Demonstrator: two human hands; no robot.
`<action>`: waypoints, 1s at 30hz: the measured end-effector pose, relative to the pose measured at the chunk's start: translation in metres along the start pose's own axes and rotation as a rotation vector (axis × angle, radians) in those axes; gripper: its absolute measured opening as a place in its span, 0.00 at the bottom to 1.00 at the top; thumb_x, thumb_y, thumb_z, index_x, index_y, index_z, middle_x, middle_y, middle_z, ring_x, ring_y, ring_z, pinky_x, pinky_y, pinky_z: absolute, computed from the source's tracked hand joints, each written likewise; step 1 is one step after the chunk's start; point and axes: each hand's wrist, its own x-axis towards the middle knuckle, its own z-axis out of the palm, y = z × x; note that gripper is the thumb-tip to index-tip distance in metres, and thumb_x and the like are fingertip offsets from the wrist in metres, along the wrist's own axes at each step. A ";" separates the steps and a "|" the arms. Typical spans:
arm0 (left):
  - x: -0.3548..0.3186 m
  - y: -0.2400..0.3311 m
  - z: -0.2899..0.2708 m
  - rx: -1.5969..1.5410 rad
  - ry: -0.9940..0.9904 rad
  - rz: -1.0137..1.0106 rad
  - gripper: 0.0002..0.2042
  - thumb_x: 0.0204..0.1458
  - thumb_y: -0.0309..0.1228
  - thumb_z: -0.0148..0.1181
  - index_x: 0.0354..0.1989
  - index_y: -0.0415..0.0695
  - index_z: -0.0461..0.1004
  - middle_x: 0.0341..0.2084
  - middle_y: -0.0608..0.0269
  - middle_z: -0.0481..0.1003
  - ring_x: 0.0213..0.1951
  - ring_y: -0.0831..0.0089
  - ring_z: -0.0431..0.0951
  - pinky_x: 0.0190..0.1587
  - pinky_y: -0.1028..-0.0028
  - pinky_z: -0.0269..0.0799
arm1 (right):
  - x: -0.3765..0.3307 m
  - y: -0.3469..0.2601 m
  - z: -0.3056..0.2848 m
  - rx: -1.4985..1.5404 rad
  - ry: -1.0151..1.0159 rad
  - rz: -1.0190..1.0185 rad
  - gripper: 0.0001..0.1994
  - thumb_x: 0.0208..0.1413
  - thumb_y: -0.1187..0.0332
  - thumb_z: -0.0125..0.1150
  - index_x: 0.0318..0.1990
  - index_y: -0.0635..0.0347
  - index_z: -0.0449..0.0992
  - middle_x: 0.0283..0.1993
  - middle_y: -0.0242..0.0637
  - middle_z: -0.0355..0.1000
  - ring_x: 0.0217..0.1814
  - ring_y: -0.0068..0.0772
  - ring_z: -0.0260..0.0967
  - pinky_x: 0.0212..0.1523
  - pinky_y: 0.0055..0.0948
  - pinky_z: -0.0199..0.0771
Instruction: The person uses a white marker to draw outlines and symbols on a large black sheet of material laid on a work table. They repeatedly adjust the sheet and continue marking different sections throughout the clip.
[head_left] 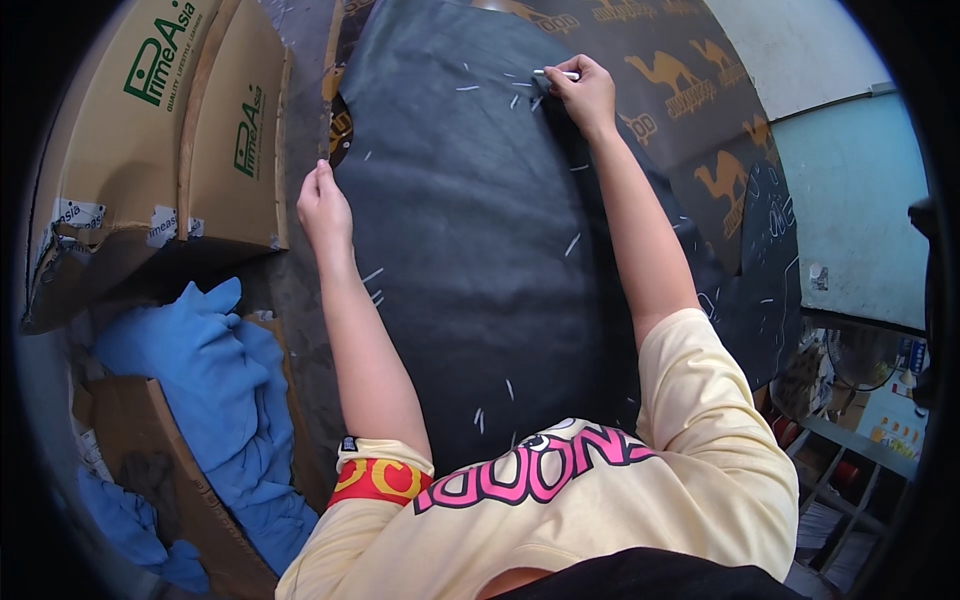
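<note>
Your right hand (585,92) was closed around a white marking stick (556,73), its tip resting on the black fabric sheet (470,250) near the sheet's far edge. That sheet lay spread flat across the worktable straight in front of you, dotted with short white marks. Your left hand (322,205) pinched the sheet's left edge, fingers gathered on the cloth, well apart from the right. Beneath and beyond the fabric lay a dark brown board (690,110) printed with repeating orange camel figures, running toward the upper right. To your left stood two tan cardboard boxes (180,130) with green lettering on their faces and white tape patches near their lower edges. Below them, a heap of blue cloth (215,390) spilled over an open brown carton (150,450). At far right rose a pale blue wall (850,200).
</note>
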 end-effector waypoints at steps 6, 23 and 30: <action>-0.001 0.001 0.000 -0.028 -0.004 -0.008 0.23 0.64 0.44 0.52 0.53 0.34 0.76 0.49 0.48 0.79 0.53 0.61 0.77 0.57 0.68 0.68 | 0.004 0.002 0.007 -0.136 0.045 -0.035 0.10 0.49 0.64 0.71 0.29 0.61 0.79 0.24 0.35 0.78 0.27 0.26 0.78 0.34 0.27 0.75; -0.001 0.001 0.000 0.009 0.007 0.002 0.23 0.64 0.45 0.52 0.53 0.35 0.76 0.49 0.48 0.79 0.53 0.60 0.77 0.57 0.67 0.68 | -0.006 -0.016 0.010 -0.240 0.036 0.017 0.10 0.49 0.59 0.70 0.30 0.56 0.80 0.31 0.36 0.80 0.36 0.37 0.78 0.40 0.35 0.75; -0.004 0.005 0.002 0.016 0.006 -0.004 0.23 0.64 0.45 0.52 0.53 0.35 0.77 0.48 0.48 0.79 0.53 0.59 0.77 0.57 0.67 0.68 | 0.000 0.018 -0.039 0.490 0.269 0.247 0.05 0.55 0.75 0.66 0.33 0.67 0.75 0.31 0.39 0.76 0.30 0.24 0.76 0.35 0.24 0.82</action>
